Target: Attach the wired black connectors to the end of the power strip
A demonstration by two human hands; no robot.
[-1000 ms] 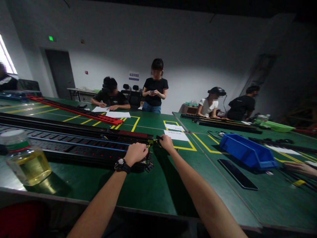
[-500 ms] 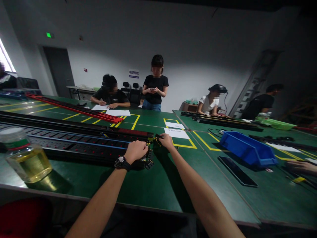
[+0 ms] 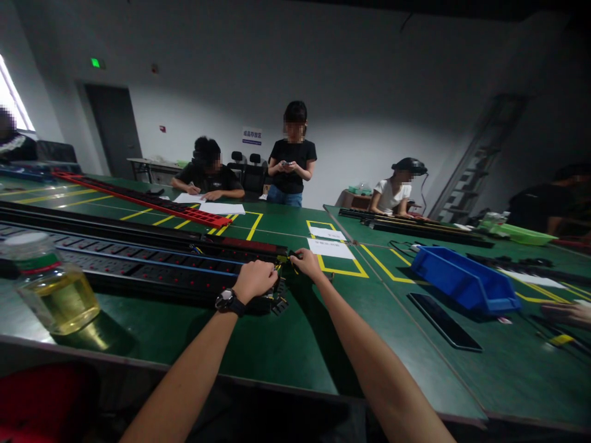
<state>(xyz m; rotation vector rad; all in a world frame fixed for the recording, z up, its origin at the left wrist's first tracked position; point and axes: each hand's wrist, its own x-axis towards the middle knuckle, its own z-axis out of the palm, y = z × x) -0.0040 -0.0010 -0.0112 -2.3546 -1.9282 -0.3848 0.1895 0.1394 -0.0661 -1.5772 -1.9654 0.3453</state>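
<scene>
A long black power strip (image 3: 138,269) with red switches and blue wires lies across the green table (image 3: 286,344) from the left. My left hand (image 3: 255,280), a watch on its wrist, is closed over the strip's right end. My right hand (image 3: 306,263) pinches a small black and yellow part at that same end, just beyond the strip. A black end piece (image 3: 278,303) lies under my left hand.
A jar of yellow liquid (image 3: 53,289) stands near left. A blue bin (image 3: 464,280) and a dark phone (image 3: 444,321) lie right. White papers (image 3: 329,247) sit in a yellow-taped box. A red strip (image 3: 152,206) lies far left. Several people work at the far tables; another person's hand (image 3: 567,312) is at right.
My hands have stayed at the strip's end with small finger shifts. The view has turned slightly; the person at far right has moved further right.
</scene>
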